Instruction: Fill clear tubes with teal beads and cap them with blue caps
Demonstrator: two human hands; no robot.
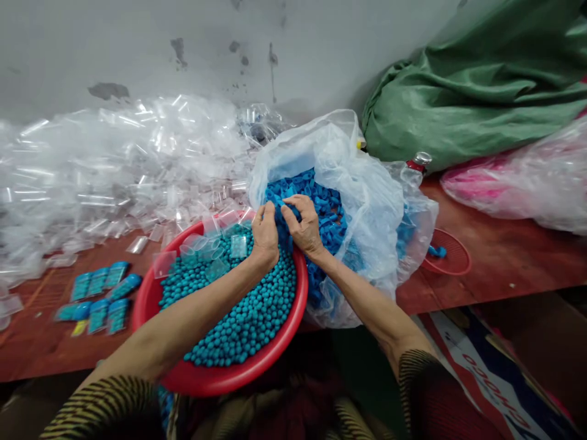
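Observation:
My left hand (265,233) and my right hand (302,227) are close together over the right rim of a red basin (300,299). Between their bent fingers is a small blue plastic piece (293,211), pinched by the right hand. The left fingers are pressed together beside it; what they hold is hidden. Many turquoise beads (238,330) fill the basin, with several clear flat plastic containers (197,244) lying on top. Just beyond my hands, a white plastic bag (371,189) gapes over a heap of similar blue pieces (328,229).
Clear plastic containers (114,171) are piled along the wall. Several bead-filled packs (98,315) lie on the red-brown table (27,342) at left. To the right are a red mesh basket (452,256), a green sack (440,110), a pink-filled bag (518,183) and a printed carton (486,373) below.

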